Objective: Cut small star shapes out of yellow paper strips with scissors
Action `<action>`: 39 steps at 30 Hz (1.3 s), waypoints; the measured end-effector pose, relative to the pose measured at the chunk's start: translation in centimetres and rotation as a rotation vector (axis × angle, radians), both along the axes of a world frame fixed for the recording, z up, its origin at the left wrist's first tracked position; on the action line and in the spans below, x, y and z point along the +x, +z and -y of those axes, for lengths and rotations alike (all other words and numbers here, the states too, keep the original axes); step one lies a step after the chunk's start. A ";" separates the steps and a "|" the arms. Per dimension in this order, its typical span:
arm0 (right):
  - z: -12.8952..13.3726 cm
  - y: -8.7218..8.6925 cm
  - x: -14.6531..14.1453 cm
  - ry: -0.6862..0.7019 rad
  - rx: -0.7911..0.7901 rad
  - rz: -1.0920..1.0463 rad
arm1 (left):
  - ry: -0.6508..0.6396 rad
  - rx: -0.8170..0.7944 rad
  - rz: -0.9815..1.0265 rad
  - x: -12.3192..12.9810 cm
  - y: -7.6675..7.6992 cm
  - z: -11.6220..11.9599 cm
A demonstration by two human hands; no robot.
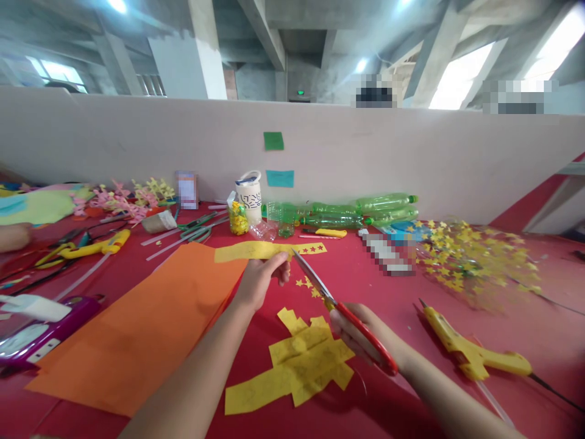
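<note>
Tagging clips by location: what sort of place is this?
Probably a handicraft workstation in a large concrete hall: red-handled scissors at a yellow strip, a glue gun on the red table, and bare concrete beams beyond the partition.

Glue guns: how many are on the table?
2: one yellow glue gun right of the right hand, and another glue gun left of the orange paper. Others may be hidden in the left-side clutter.

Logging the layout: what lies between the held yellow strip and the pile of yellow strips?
Small yellow stars, on the red table, as the head view shows.
</note>
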State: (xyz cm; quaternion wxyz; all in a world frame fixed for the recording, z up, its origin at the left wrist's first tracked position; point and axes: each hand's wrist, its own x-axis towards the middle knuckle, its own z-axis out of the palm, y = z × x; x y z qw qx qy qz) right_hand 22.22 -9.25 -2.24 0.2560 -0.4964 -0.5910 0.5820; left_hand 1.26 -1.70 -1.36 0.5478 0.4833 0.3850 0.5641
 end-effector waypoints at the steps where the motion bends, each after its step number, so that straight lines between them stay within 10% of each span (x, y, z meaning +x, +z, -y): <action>1: 0.0 0.0 0.0 0.011 0.008 0.006 | -0.005 0.004 -0.011 -0.2 0.1 0.0; 39: -0.4 -0.7 0.7 0.050 0.024 0.007 | -0.022 -0.006 -0.070 -0.8 0.3 -0.2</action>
